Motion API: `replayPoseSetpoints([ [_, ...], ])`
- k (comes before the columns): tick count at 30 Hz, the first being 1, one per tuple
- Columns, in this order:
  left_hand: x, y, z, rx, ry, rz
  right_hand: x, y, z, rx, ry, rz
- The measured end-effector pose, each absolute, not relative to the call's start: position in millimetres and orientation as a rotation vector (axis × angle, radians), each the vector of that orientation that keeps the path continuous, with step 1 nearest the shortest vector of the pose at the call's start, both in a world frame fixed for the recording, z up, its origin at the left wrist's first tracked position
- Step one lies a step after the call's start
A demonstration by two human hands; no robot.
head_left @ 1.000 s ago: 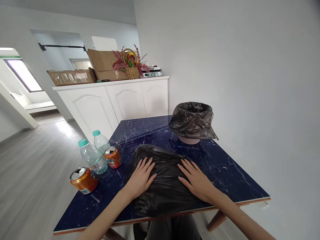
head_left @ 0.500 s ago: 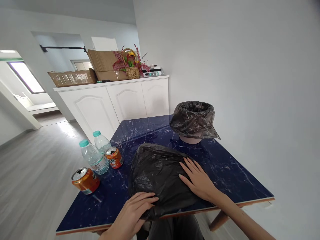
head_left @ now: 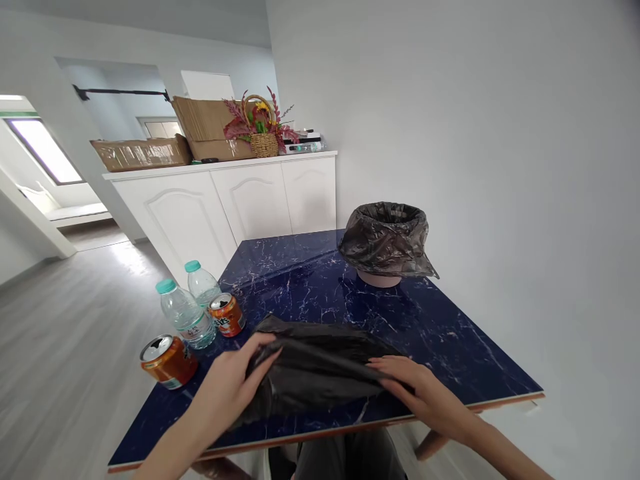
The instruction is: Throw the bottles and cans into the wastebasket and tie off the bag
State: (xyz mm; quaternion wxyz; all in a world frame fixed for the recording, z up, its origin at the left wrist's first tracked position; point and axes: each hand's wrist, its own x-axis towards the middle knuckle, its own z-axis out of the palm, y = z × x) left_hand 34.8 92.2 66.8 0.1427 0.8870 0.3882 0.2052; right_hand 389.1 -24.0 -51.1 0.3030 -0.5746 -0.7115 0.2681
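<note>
A black plastic bin bag (head_left: 325, 363) is laid at the near side of the blue marble-patterned table (head_left: 300, 267), around its middle. A fold on the left is pinched between the thumb and fingers of the left hand (head_left: 234, 381); the right end of the fold is gripped by the right hand (head_left: 425, 395), and a raised ridge of film is drawn between them. Whether the bag's mouth lies along this ridge cannot be told.

The film can be expected to be very light, limp and rather slippery, easily shifted by air and easily torn by a nail. It is probably best taken by doubled layers, pinched with the finger pads at two well-separated places, rather than by a single thin layer.

To the left, two orange drink cans (head_left: 170, 362) (head_left: 227, 315) and two clear plastic bottles with teal caps (head_left: 186, 317) (head_left: 202, 283) are stood. At the far right, a pale pink bin (head_left: 379, 279) is covered by a black liner (head_left: 387, 245).
</note>
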Motion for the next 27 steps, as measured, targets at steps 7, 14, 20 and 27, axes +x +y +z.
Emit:
replayPoseSetpoints([
  [7, 110, 80, 70, 3.112, 0.815, 0.866, 380, 21, -47, -1.645, -1.585, 0.601],
  [14, 154, 97, -28, 3.088, 0.851, 0.357, 350, 30, -53, -1.650, -1.869, -0.126],
  [20, 130, 139, -66, 2.979, 0.895, 0.330, 354, 36, -85, -1.762, -2.068, -0.132],
  [27, 61, 166, -67, 2.997, 0.954, 0.327, 379, 38, -102, -1.851, -2.026, -0.062],
])
